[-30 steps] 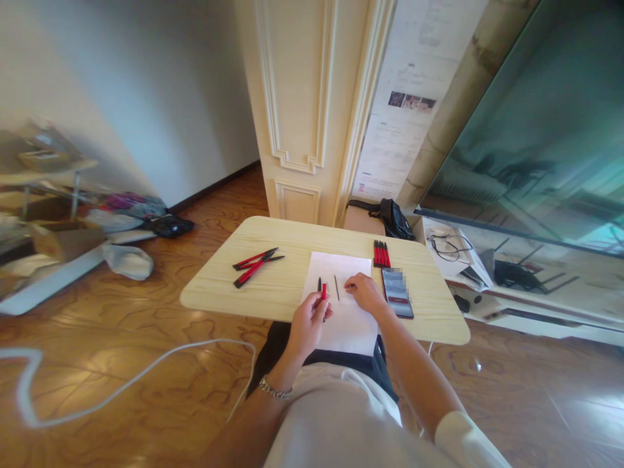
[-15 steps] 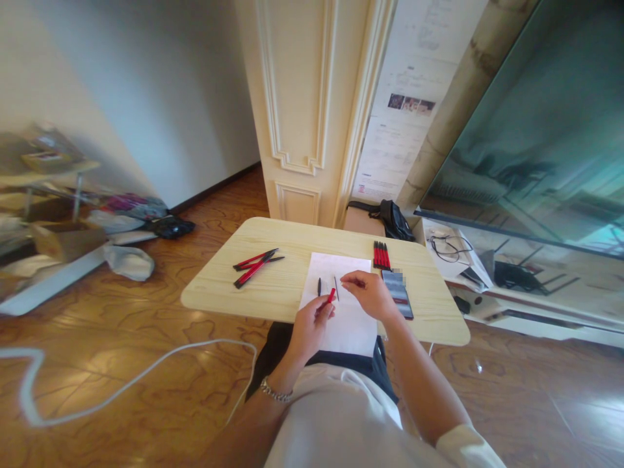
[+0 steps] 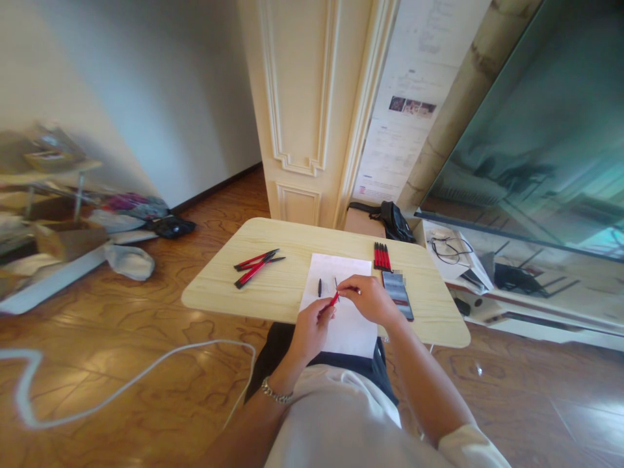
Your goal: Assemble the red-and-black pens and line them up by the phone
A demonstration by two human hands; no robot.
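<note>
My left hand [image 3: 312,325] is closed around a red pen barrel [image 3: 333,299], tilted up to the right over the white paper sheet [image 3: 341,325]. My right hand [image 3: 373,299] pinches a small red piece just right of the barrel's tip, with its fingers closed. A thin dark refill [image 3: 336,284] lies on the paper right by the barrel's tip. A small black pen part [image 3: 320,287] lies on the paper to the left. Three red and black pens [image 3: 254,264] lie on the table's left side. A row of red pens [image 3: 381,255] lies at the back right.
The light wooden table [image 3: 234,286] sits over my lap. A dark phone-like slab [image 3: 398,294] lies right of the paper. A white cable [image 3: 121,383] runs over the wood floor at left. Clutter and boxes [image 3: 68,234] are at far left; a glass cabinet [image 3: 511,260] is at right.
My right hand lifted off the paper and moved left to the tip of the red barrel. My left hand tilted the barrel up toward it.
</note>
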